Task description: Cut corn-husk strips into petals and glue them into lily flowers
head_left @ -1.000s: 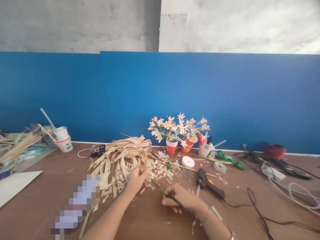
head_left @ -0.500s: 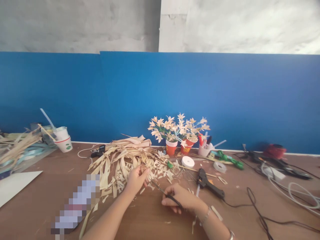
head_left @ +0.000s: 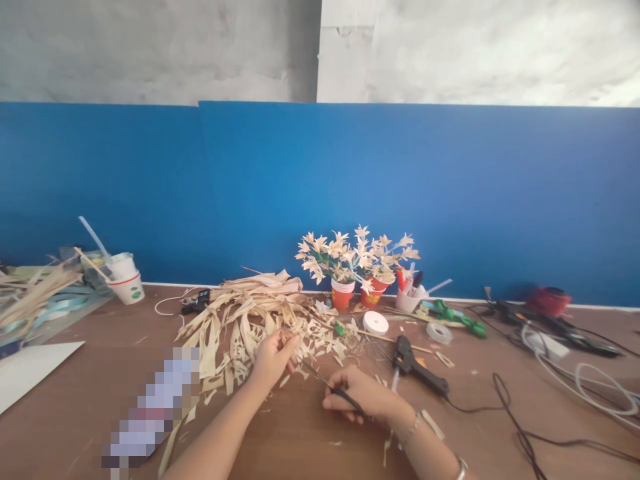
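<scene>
My left hand (head_left: pixel 275 358) is closed in a pinch in front of the dried husk pile. A small pale piece seems to be between its fingertips, but it blends with the scraps behind and I cannot make it out. My right hand (head_left: pixel 357 393) is wrapped round the dark handles of a pair of scissors (head_left: pixel 341 393). Their blades point up and left, with the tips close to my left fingers. Pale dried husks (head_left: pixel 240 313) lie heaped beyond my left hand, and small cut pieces (head_left: pixel 320 340) are scattered at the heap's right side.
Two red cups (head_left: pixel 342 297) hold pale star-shaped flowers. A black glue gun (head_left: pixel 417 370) lies right of my right hand, its cord running right. White tape (head_left: pixel 375 323), a clear tape roll (head_left: pixel 439 333) and green ribbon (head_left: pixel 457 317) are behind. A pixelated object (head_left: pixel 153 413) lies at left.
Almost nothing differs. Both hands and the scissors stay in the same place, and the view has shifted very slightly.
</scene>
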Tool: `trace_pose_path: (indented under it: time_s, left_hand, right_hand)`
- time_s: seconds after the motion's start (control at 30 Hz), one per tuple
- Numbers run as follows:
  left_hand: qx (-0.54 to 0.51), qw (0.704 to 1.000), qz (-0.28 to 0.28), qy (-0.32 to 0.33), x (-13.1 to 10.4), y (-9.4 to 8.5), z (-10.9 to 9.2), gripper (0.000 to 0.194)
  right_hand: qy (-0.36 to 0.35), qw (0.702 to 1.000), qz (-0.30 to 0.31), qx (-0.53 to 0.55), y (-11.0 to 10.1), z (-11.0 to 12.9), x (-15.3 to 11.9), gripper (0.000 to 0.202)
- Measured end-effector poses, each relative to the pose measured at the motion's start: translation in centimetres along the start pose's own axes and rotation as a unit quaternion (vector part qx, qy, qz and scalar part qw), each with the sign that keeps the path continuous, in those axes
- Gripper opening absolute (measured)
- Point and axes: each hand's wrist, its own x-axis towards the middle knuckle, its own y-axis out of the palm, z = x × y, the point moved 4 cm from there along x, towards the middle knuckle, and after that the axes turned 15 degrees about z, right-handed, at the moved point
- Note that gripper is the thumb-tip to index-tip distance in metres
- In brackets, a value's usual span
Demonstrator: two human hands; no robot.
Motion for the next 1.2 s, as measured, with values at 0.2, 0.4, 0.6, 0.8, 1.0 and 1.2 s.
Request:
trace_pose_path:
  time_s: [0.2,0.4,0.6,0.8,1.0,1.2]
  left_hand:
    - [-0.008,1.0,-0.01,0.015,0.3,-0.2,0.8,0.031]
    - [-0.042,0.999,-0.02,0.01,0.4,-0.2,1.2,0.034]
    - [-0.062,0.998,-0.019,-0.002,0.4,0.1,1.1,0.036]
    - [-0.054,0.998,-0.011,0.014,0.4,0.3,1.2,0.035]
    - [-0.089,0.996,-0.025,0.01,0.4,0.3,1.3,0.037]
    - [-0.105,0.994,-0.022,0.003,0.4,0.6,1.4,0.038]
  right_hand:
    - [-0.004,1.0,-0.007,-0.004,0.0,0.4,0.0,0.028]
    - [-0.023,1.0,-0.016,0.002,0.0,0.1,0.3,0.028]
    - [-0.016,0.999,-0.019,0.028,0.1,-0.4,0.7,0.028]
    - [-0.014,0.999,-0.029,0.013,0.2,-0.1,0.6,0.024]
    - [-0.017,0.999,-0.047,0.017,0.4,0.6,0.7,0.023]
    - [-0.028,0.998,-0.045,0.039,0.5,0.2,1.0,0.023]
